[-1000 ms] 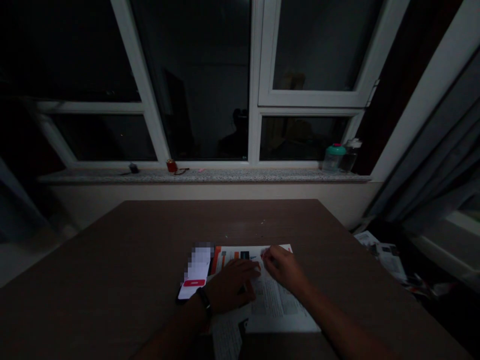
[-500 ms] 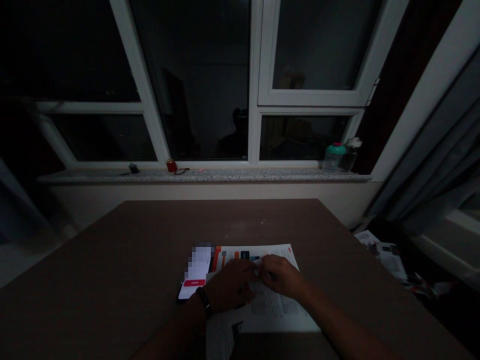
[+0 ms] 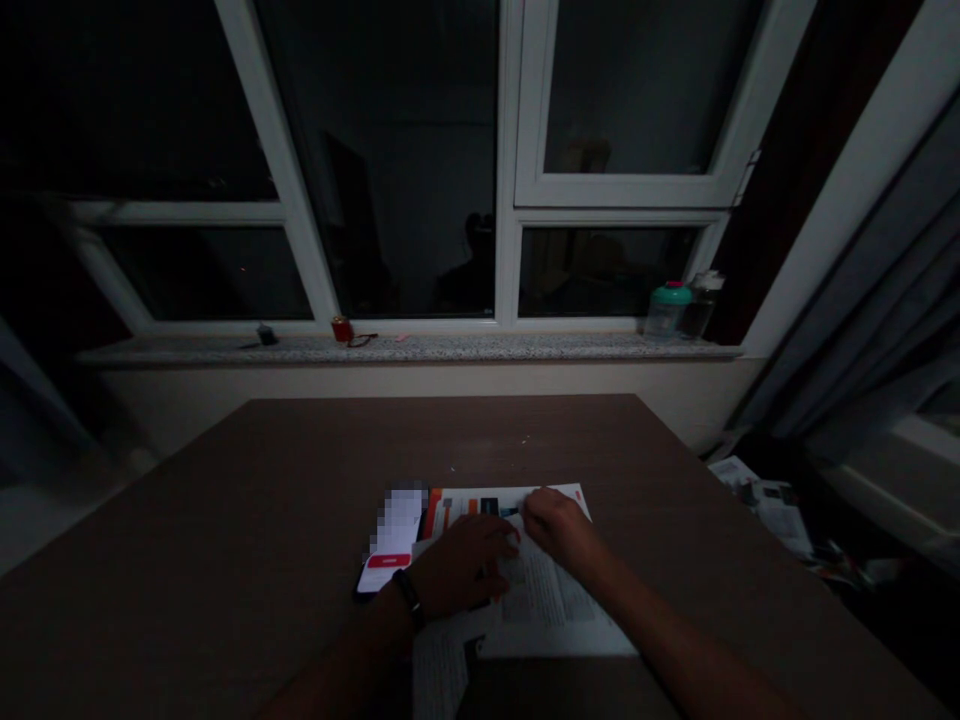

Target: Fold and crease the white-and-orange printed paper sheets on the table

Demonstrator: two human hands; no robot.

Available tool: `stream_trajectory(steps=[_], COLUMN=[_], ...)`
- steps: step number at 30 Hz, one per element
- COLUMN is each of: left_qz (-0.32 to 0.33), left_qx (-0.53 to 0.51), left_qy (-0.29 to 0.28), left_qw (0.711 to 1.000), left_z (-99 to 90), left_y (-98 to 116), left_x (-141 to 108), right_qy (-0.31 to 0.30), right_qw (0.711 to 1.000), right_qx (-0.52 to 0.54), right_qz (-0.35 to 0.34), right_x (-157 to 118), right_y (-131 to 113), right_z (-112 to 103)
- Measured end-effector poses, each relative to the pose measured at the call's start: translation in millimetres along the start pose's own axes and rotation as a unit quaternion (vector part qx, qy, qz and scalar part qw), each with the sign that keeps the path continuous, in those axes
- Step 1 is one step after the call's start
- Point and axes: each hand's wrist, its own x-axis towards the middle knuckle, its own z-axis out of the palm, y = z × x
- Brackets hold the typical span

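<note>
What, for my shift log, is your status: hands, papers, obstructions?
Left hand and right hand curled over papers, grip unclear. Papers overlapping on table. Phone lies left of papers, not blocking either hand.

Brown on table (image 3: 300, 480), white-and-orange on pages (image 3: 559, 610) at 6 o'clock, white-and-red on phone (image 3: 394, 535) at 7, teal on bottle lid (image 3: 671, 294) at 3, grey speckle along windowsill (image 3: 465, 348).

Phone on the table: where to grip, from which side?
Likely the long left edge of the phone, from the left, fingertips under and thumb on top. It lies flat, a thin slanted slab; the papers and left hand crowd its right side.
</note>
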Motion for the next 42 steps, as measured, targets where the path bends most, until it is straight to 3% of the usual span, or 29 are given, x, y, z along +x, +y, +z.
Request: stream_trajectory(steps=[8, 13, 26, 29, 36, 42], left_qz=[0.003, -0.023, -0.025, -0.026, -0.025, -0.028], left_qx=[-0.007, -0.016, 0.005, 0.014, 0.029, 0.009], left_qy=[0.011, 0.002, 0.008, 0.011, 0.008, 0.013], left_qw=[1.000, 1.000, 1.000, 1.000, 0.999, 0.999], left_z=[-1.2, -0.8, 1.6, 1.8, 2.2, 3.7], left_y=[0, 1, 1, 0, -2, -3], left_x=[-1, -1, -1, -1, -1, -2], right_qy=[0.015, 0.054, 0.131, 0.112, -0.013, -0.042], right_qw=[0.995, 0.993, 0.987, 0.991, 1.000, 0.995], right_qx=[-0.067, -0.043, 0.008, 0.011, -0.004, 0.017], right_qz=[0.070, 0.101, 0.088, 0.072, -0.028, -0.090], right_x=[-1, -5, -8, -8, -8, -8], right_y=[4, 7, 5, 4, -6, -11], right_z=[-1, -5, -14, -14, -8, -7])
